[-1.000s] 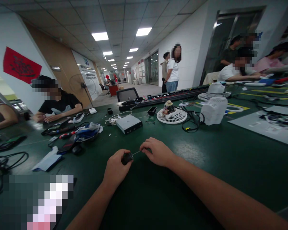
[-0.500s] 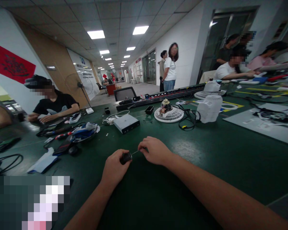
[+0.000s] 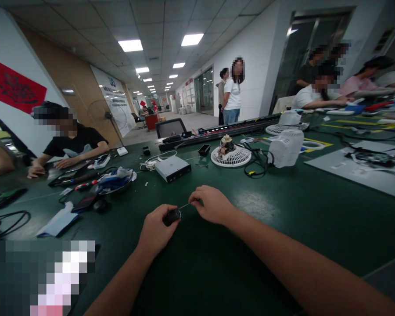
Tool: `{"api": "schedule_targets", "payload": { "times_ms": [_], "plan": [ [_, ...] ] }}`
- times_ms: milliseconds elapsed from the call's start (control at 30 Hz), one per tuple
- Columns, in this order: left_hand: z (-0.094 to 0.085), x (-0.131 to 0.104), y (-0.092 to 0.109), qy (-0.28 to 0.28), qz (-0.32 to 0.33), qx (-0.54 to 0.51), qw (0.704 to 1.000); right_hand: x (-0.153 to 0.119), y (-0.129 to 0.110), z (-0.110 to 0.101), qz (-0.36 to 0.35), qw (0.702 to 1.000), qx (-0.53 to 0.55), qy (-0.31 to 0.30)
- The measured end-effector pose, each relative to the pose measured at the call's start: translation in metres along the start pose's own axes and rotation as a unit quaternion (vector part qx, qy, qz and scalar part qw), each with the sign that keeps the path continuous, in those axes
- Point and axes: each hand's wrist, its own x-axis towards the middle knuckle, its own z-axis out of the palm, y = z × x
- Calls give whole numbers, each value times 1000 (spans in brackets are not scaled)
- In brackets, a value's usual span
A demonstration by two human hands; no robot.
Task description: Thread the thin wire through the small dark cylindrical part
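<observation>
My left hand (image 3: pixel 158 227) is closed round a small black cylinder (image 3: pixel 171 217) with a shiny rim at its right end, held low over the green table. A thin metal rod (image 3: pixel 184 205) runs from the cylinder's upper right end to my right hand (image 3: pixel 211 204), whose thumb and fingers pinch its far end. Whether the rod is a separate tool or part of the cylinder I cannot tell. Just beyond my hands lies a grey optical disc drive (image 3: pixel 173 168). Behind it to the right stands a white fan base (image 3: pixel 231 157) with bare motor parts on top.
A small black tray (image 3: pixel 204 150) and a white plastic housing (image 3: pixel 285 148) with a black cable stand farther back. On the left lie a cloth-filled bowl (image 3: pixel 116 182), a light blue packet (image 3: pixel 57 220) and cables (image 3: pixel 11 217). A co-worker (image 3: pixel 74 142) sits at the far left.
The cylinder has turned slightly in my left hand, and the rod now meets it nearer its upper edge. Both hands keep nearly the same place. The left co-worker's hand has moved outward.
</observation>
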Motion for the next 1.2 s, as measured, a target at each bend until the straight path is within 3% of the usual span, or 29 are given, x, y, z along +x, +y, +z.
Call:
{"api": "schedule_targets", "payload": {
  "times_ms": [167, 333, 433, 567, 900, 1133, 1200],
  "plan": [
    [0, 0, 3, 11, -2, 7, 1000, 1, 2, -1, -7, 999, 0, -34],
    [1, -1, -1, 4, 9, 7, 1000, 1, 2, -1, 9, 1000, -10, -20],
    [1, -1, -2, 16, 4, 12, 1000, 1, 3, 0, 12, 998, 9, -54],
    [1, 0, -1, 0, 14, 11, 1000, 1, 5, 1, 44, 998, 1, -42],
    [3, 0, -3, -14, 17, -3, 1000, 1, 3, -2, 27, 997, 36, -62],
    [6, 1, 0, -20, 0, 8, 1000, 0, -6, -3, 71, 992, -53, -95],
    [5, 2, 0, -16, -17, 21, 1000, 0, -6, -1, 114, 987, -79, -82]
  ]
}}
